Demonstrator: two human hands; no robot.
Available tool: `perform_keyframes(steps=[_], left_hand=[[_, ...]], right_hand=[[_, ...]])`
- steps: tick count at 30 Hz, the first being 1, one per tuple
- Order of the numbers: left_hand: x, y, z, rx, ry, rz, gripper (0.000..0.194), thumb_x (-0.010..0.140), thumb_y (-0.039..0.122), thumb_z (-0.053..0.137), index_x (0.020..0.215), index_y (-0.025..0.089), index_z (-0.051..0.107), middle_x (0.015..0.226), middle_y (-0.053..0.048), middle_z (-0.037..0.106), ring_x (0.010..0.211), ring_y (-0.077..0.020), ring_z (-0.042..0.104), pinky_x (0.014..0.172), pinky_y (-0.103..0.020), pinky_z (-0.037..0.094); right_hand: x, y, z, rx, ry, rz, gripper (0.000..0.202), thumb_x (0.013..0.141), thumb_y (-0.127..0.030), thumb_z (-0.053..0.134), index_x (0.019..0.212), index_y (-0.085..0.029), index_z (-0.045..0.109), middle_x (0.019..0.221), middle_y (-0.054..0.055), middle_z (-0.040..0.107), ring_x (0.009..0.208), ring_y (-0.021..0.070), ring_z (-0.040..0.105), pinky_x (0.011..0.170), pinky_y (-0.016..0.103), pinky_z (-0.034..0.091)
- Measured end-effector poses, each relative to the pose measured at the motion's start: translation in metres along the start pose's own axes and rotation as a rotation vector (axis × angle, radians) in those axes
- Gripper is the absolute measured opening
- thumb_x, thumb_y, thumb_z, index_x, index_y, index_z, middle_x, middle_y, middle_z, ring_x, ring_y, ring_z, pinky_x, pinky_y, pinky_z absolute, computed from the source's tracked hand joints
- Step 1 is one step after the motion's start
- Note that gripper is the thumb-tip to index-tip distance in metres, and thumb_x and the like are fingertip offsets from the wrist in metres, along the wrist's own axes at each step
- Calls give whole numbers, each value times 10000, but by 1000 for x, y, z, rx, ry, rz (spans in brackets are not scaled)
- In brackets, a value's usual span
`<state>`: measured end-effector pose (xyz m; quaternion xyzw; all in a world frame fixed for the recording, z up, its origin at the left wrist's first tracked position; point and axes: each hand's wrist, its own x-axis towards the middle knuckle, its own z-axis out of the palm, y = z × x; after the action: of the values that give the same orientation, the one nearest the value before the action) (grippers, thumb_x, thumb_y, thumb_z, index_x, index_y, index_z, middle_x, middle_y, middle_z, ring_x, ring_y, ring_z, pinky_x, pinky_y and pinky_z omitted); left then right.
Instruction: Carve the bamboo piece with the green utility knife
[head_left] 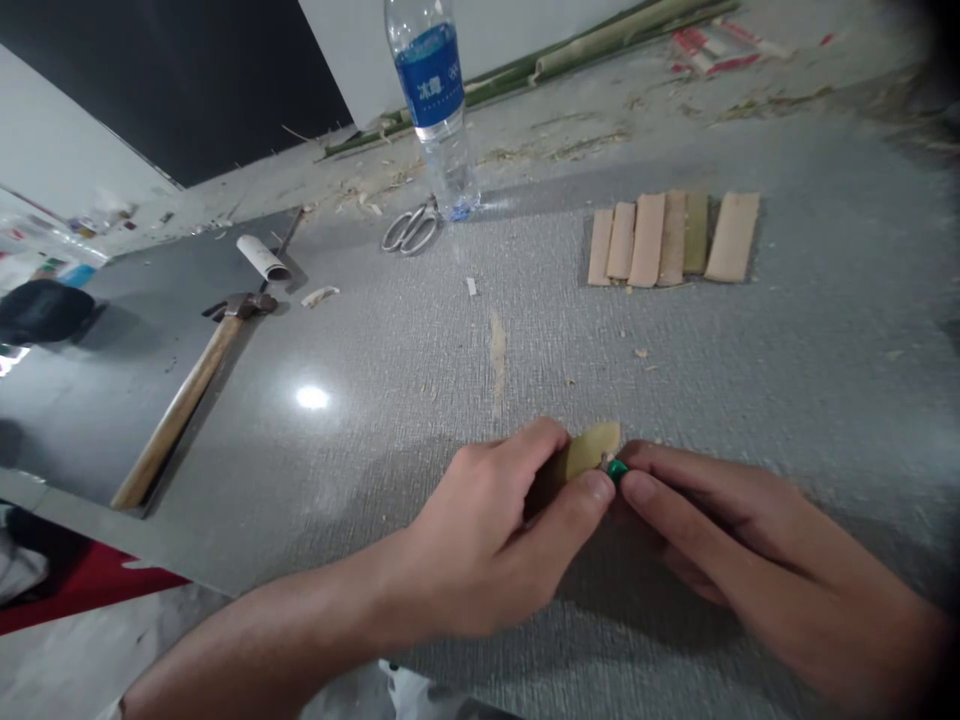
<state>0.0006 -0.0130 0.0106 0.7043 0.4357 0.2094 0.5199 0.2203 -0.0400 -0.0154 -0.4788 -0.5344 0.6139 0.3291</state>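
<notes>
My left hand is closed round a flat yellow-green strip, which looks like bamboo; its rounded far end sticks out past my fingers. A small green-handled tool is pinched between the thumb and fingers of my right hand. Its short metal tip touches the strip beside my left thumb. Most of the tool is hidden by my fingers. Both hands are low over the grey textured table, right of the middle of the view.
Beyond my hands lies a row of flat strips. A water bottle stands behind scissors. At the left are a hammer, a white tube and a black object. Bamboo poles and shavings lie farther back.
</notes>
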Motion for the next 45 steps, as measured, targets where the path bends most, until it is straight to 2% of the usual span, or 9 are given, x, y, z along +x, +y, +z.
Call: perform_keyframes(steps=[7, 14, 17, 20, 25, 32, 37, 40, 45], left_hand=[[2, 2, -4, -145, -67, -52, 344, 1161, 409, 622, 909, 225, 479, 782, 66, 504, 697, -103, 433, 612, -272, 365], [2, 5, -7, -156, -133, -74, 294, 1133, 357, 656, 916, 222, 511, 781, 68, 493, 705, -105, 441, 600, -275, 342], [0, 6, -7, -140, -121, -87, 298, 1120, 391, 686, 929, 226, 530, 750, 76, 520, 661, -97, 448, 559, -272, 317], [0, 7, -6, -126, -114, -90, 333, 1117, 410, 693, 902, 224, 521, 727, 80, 518, 636, -90, 443, 538, -265, 314], [1, 6, -6, -90, -129, -83, 349, 1137, 408, 664, 886, 224, 506, 715, 82, 499, 630, -87, 444, 552, -265, 335], [3, 4, -5, -23, -82, -90, 440, 1156, 485, 616, 835, 223, 469, 691, 76, 485, 616, -94, 419, 543, -274, 311], [4, 6, -2, 13, -56, -126, 472, 1134, 500, 629, 792, 225, 452, 671, 67, 487, 601, -102, 416, 537, -273, 306], [3, 7, -1, 31, -9, -100, 420, 1113, 446, 657, 815, 231, 455, 668, 72, 498, 587, -98, 420, 544, -273, 307], [2, 8, -2, 12, 17, -34, 237, 1132, 298, 580, 911, 218, 551, 709, 65, 542, 618, -95, 479, 596, -265, 361]], right_hand=[[-2, 8, -2, 28, -16, 28, 370, 1054, -578, 785, 819, -297, 728, 644, -75, 483, 512, 131, 406, 393, 234, 346], [-3, 9, -4, -34, -61, -14, 334, 1107, -567, 715, 889, -320, 775, 637, -73, 496, 511, 141, 387, 400, 255, 305], [-3, 5, -5, -43, -63, -51, 316, 1087, -532, 750, 857, -315, 776, 698, -46, 628, 602, 167, 523, 523, 269, 461], [-3, 3, -6, -42, -77, -63, 302, 1089, -514, 748, 866, -313, 773, 708, -40, 641, 698, 198, 610, 652, 296, 553], [-3, 7, -4, -44, -76, -59, 310, 1110, -504, 727, 870, -308, 738, 663, -77, 506, 532, 139, 379, 428, 249, 323], [-8, 8, -3, -107, -7, -63, 453, 1110, -621, 679, 802, -289, 682, 646, -72, 488, 526, 131, 444, 445, 231, 394], [1, -1, 0, 66, 151, 74, 581, 929, -798, 803, 713, -280, 653, 598, -75, 437, 481, 125, 333, 364, 227, 311], [5, -4, 0, 210, 165, 134, 501, 869, -729, 901, 745, -283, 711, 611, -66, 455, 497, 125, 325, 373, 229, 267], [1, 4, -5, 279, 95, 143, 394, 931, -718, 862, 949, -335, 772, 598, -105, 393, 467, 111, 261, 377, 230, 209]])
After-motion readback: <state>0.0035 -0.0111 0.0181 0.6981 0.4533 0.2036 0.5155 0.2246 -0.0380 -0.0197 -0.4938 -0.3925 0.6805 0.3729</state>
